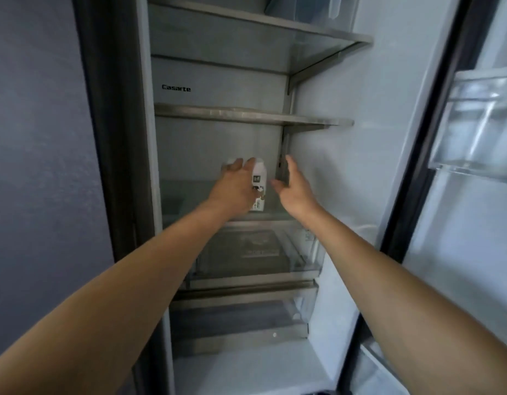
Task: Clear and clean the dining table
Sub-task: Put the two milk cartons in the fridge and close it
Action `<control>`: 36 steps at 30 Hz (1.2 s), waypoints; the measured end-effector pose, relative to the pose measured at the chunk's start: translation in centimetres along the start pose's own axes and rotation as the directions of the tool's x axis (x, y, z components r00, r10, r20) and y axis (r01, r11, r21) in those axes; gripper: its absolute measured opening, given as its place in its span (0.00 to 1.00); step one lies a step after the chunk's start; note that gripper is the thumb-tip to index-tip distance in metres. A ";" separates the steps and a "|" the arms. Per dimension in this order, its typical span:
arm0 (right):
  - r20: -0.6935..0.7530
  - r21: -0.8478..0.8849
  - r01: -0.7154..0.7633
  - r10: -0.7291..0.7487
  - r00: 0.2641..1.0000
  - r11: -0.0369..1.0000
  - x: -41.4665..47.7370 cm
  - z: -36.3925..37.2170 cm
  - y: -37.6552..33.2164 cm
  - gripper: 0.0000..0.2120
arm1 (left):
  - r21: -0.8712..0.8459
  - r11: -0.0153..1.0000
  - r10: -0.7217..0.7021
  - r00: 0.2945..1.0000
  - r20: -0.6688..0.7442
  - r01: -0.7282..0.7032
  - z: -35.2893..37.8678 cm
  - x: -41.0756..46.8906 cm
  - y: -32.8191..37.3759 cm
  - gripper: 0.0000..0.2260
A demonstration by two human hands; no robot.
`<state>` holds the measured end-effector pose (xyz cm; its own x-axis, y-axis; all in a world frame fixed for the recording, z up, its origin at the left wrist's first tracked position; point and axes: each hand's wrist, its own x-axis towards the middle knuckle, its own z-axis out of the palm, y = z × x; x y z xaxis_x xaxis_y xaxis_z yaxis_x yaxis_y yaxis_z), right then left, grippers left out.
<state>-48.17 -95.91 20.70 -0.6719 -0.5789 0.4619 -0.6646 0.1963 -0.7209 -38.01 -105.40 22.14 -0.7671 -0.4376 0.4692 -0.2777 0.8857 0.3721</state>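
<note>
One hand does the holding: the left hand (pixel 236 185) is curled over the top and near side of a small white carton (pixel 259 178), fingers wrapped past its upper edge. The right hand (pixel 292 186) hangs just beside it, fingers straight and relaxed, gripping nothing and not touching the carton. The carton, most likely something cleared off the dining table, stands upright low in the fridge at the glass shelf (pixel 275 217) above the clear drawer (pixel 255 252). I cannot tell whether its base sits on the glass, because the wrist hides that corner. That is the main risk. If the carton is let go before it is seated, such a tall, narrow thing would probably tip, and a grip this high gives little control of the bottom. Smooth glass could also let it slide, so a hand drawn back carelessly might drag it over the shelf's front edge onto the drawer. The right hand's fingertips are near the metal rail (pixel 285 155) at the back and could knock against it. Room is otherwise generous: the metal shelf (pixel 246 115) overhead is well clear of the carton's top, open shelf runs rightward to the white side wall (pixel 346 166), and the door bin (pixel 480 124) is well apart from both arms.
</note>
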 end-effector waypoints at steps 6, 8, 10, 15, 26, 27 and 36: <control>-0.192 0.018 -0.054 0.056 0.980 0.998 -12.3 -3.5 -1.6 0.26 | -0.125 0.984 0.149 0.971 0.187 -0.127 3.9 -11.7 2.8 0.28; -0.294 0.021 -0.056 0.060 0.954 0.998 -18.1 -4.7 -1.6 0.24 | -0.191 0.965 0.227 0.936 0.269 -0.179 5.9 -16.0 4.4 0.27; -0.355 0.029 -0.047 0.054 0.933 0.998 -24.2 -5.5 -1.3 0.23 | -0.259 0.945 0.275 0.913 0.302 -0.199 7.8 -19.7 6.3 0.24; -0.543 -0.006 -0.110 0.089 0.835 0.994 -38.5 -10.4 1.7 0.21 | -0.411 0.817 0.530 0.807 0.261 -0.404 10.6 -27.9 14.1 0.24; -0.827 -0.073 -0.248 0.080 0.556 0.966 -50.5 -27.0 8.0 0.16 | -0.147 0.710 0.697 0.655 0.292 -0.689 16.4 -34.8 28.5 0.25; -0.828 -0.069 -0.267 0.094 0.553 0.961 -50.8 -28.1 8.7 0.16 | -0.144 0.718 0.690 0.669 0.276 -0.681 17.0 -35.1 28.9 0.25; -0.568 0.015 -0.443 0.372 0.734 0.897 -51.2 -35.3 16.2 0.26 | -0.261 0.800 0.571 0.819 0.055 -0.540 18.5 -36.2 31.5 0.30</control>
<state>-36.03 -35.15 3.59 -0.9263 0.0972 0.3641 -0.2935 0.4201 -0.8587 -29.70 -58.78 2.05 -0.8185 0.1555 0.5531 0.3429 0.9046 0.2530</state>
